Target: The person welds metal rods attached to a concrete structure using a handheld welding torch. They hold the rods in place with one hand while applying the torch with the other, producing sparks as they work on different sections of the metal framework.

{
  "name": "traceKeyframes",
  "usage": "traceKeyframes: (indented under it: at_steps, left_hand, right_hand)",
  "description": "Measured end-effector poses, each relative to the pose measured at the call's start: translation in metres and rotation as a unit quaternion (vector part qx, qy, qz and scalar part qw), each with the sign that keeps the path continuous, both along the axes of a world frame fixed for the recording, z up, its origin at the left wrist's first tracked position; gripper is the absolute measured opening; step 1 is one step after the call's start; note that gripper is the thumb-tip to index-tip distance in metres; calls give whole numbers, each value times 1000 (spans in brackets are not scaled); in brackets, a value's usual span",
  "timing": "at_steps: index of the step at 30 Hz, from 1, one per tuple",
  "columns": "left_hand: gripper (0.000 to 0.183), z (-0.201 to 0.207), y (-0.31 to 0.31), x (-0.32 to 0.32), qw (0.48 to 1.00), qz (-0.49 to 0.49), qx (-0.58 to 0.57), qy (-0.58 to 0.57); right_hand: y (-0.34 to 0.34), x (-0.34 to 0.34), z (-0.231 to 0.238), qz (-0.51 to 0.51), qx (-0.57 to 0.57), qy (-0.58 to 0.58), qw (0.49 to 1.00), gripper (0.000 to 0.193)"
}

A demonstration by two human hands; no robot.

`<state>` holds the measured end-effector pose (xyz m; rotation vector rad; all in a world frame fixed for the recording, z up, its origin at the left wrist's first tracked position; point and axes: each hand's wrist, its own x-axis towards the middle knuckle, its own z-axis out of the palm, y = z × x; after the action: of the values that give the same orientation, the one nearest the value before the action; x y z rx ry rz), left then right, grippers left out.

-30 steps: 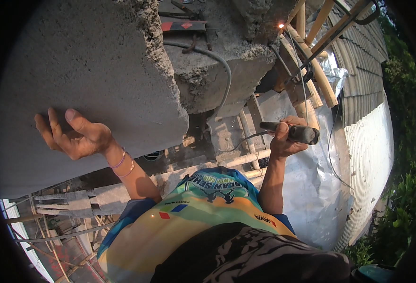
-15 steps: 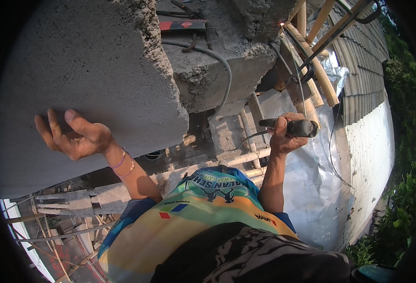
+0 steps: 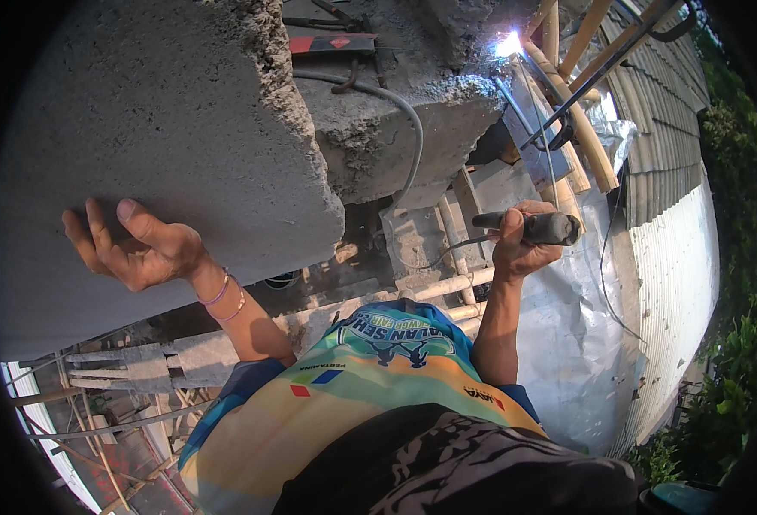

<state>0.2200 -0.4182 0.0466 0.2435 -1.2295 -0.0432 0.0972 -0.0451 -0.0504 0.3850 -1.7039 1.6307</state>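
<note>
In my right hand (image 3: 518, 249) is a dark, cylindrical electrode holder (image 3: 552, 230), with my fingers wrapped round it. A thin welding rod (image 3: 548, 150) rises from it toward a bright blue-white arc (image 3: 509, 45). The arc burns beside the broken concrete edge, where metal bars meet; its glare hides the joint. On the left, my left hand (image 3: 142, 253) lies against the smooth grey concrete slab (image 3: 164, 129), fingers spread and palm partly up, holding nothing. A bracelet circles that wrist.
A grey cable (image 3: 414, 129) curves over the rough concrete ledge (image 3: 396, 129). A red and black flat object (image 3: 331, 45) lies at the top. Bamboo poles (image 3: 591, 142) and a dark bent steel bar (image 3: 602, 81) stand at right, before tiled and corrugated roofing (image 3: 675, 257).
A faint orange glow at the rod's tip has become a bright arc with sparks, lighting the nearby concrete and metal blue. Both hands have stayed nearly still.
</note>
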Motion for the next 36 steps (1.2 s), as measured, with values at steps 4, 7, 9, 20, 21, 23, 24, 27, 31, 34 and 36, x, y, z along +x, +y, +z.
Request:
traceKeyframes:
  at_steps: [4,7,9,20,21,23,24,27,31,34,36]
  left_hand:
    - [34,0,-1,0,1000,-22,-1,3]
    - [32,1,-1,1,1000,13,-20,-4]
    - [33,1,-1,1,1000,6,-15,-5]
    - [34,0,1,0,1000,-18,10,4]
    - [34,0,1,0,1000,-10,11,0]
    - [34,0,0,1,1000,2,7,-8]
    - [34,0,0,2,1000,6,2,-11]
    - [34,0,-1,2,1000,-1,-1,-8]
    - [33,0,0,2,1000,-3,0,-10]
    - [33,0,0,2,1000,-12,8,-4]
    - [33,1,0,2,1000,-4,1,-8]
  right_hand:
    - [-1,-1,1,20,-13,9,1000,32]
    - [-1,-1,2,18,-17,-2,1000,30]
    - [-2,-1,2,9,-10,-5,1000,29]
    - [-1,-1,3,-2,7,-14,1000,23]
    - [-2,-1,3,-4,8,-14,1000,23]
    - [-2,-1,4,-7,9,-19,1000,23]
    - [-2,-2,4,-9,8,-18,1000,23]
    - [-3,-2,5,-9,2,-8,1000,22]
    - [-3,-2,4,-5,1,-12,1000,23]
    - [-2,-3,4,-4,3,-12,1000,25]
    - [-2,-3,4,0,-1,-8,1000,26]
